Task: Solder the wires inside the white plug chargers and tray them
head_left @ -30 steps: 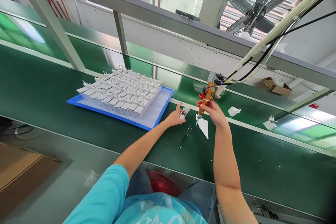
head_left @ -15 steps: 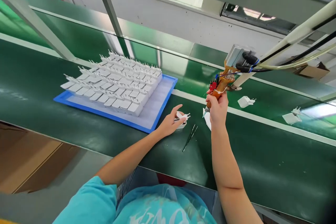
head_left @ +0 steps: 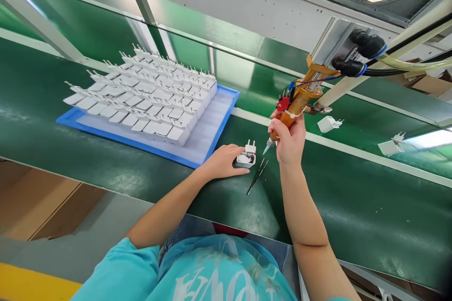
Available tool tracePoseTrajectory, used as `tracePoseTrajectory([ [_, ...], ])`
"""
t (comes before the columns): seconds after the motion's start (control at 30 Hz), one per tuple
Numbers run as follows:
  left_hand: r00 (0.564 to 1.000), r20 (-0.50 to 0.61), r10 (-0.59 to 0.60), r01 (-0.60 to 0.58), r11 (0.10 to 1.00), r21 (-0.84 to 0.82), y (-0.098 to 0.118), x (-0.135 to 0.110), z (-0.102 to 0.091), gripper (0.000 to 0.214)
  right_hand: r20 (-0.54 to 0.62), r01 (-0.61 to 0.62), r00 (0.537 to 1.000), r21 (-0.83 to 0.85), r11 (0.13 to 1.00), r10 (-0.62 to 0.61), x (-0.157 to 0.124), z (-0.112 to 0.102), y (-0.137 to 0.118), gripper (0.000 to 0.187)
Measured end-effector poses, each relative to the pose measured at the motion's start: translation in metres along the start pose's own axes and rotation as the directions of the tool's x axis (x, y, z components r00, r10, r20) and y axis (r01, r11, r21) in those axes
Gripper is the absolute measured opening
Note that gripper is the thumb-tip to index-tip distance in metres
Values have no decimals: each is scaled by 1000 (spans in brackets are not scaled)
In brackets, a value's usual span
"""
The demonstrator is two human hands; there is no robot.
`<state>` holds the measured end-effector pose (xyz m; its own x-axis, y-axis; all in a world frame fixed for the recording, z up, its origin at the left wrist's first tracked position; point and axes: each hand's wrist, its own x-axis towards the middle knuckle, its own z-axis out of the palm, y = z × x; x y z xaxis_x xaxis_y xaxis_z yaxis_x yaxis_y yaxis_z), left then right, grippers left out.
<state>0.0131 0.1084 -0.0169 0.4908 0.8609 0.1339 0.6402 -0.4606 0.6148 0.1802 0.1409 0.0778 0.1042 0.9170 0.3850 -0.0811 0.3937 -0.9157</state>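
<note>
My left hand [head_left: 224,162] has its thumb and fingers around a small white plug charger [head_left: 246,162], which rests on the green bench. The charger's case is open at the top, with dark and red parts inside, and its two-pin end piece stands up at the far side. In my right hand [head_left: 290,143] is an orange glue dispenser [head_left: 298,101] with a red switch; its pale blue needle tip points down beside the charger, apart from it. Between my hands lie dark tweezers [head_left: 257,177].
At the left, a blue-rimmed tray [head_left: 235,99] carries rows of white plug chargers [head_left: 148,103]. Two more chargers lie to the right, one nearer [head_left: 328,124] and one farther [head_left: 391,146]. Hoses and a pole [head_left: 348,87] run from the dispenser to the upper right.
The charger's pin piece has gone from tilted under my left fingers to upright. My right hand has moved the dispenser tip left, toward the charger. The white piece by the tip no longer shows.
</note>
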Motion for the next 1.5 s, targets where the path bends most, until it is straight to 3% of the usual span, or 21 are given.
tracePoseTrajectory([
  [0.07, 998, 35, -52, 51, 999, 7, -2, 2, 4, 42, 6, 11, 1000, 6, 1000, -11, -6, 5, -1, 30],
  [0.17, 995, -12, -98, 98, 995, 9, 0, 4, 8, 31, 40, 9, 999, 6, 1000, -9, -14, 11, -3, 33],
  [0.33, 987, -91, -136, 143, 986, 81, 14, -5, -5, 23, 100, -16, 995, 3, 1000, 15, -24, 18, -9, 34],
  [0.47, 960, -196, -199, 216, 974, 72, 24, -41, -8, 25, 128, -39, 991, 26, 999, 36, -31, 24, -14, 37],
  [0.63, 885, -336, -321, 298, 947, -120, 28, -94, 12, 37, 172, -57, 984, 8, 998, 54, -52, 39, -24, 39],
  [0.73, 862, -370, -346, 289, 936, -201, 31, -111, 19, 38, 152, -37, 987, -41, 998, 43, -69, 50, -31, 40],
  [0.9, 874, -389, -290, 223, 952, -208, 38, -115, 15, 34, 143, 17, 990, -107, 994, -2, -85, 63, -33, 38],
  [1.1, 889, -384, -249, 179, 962, -208, 45, -116, 9, 33, 146, 76, 988, -125, 989, -57, -85, 60, -35, 33],
  [1.27, 893, -364, -264, 186, 954, -235, 49, -115, 8, 33, 184, 73, 982, -143, 987, -46, -85, 57, -35, 31],
  [1.5, 893, -339, -296, 209, 940, -270, 49, -114, 10, 39, 151, 114, 985, -205, 972, -84, -83, 55, -34, 15],
])
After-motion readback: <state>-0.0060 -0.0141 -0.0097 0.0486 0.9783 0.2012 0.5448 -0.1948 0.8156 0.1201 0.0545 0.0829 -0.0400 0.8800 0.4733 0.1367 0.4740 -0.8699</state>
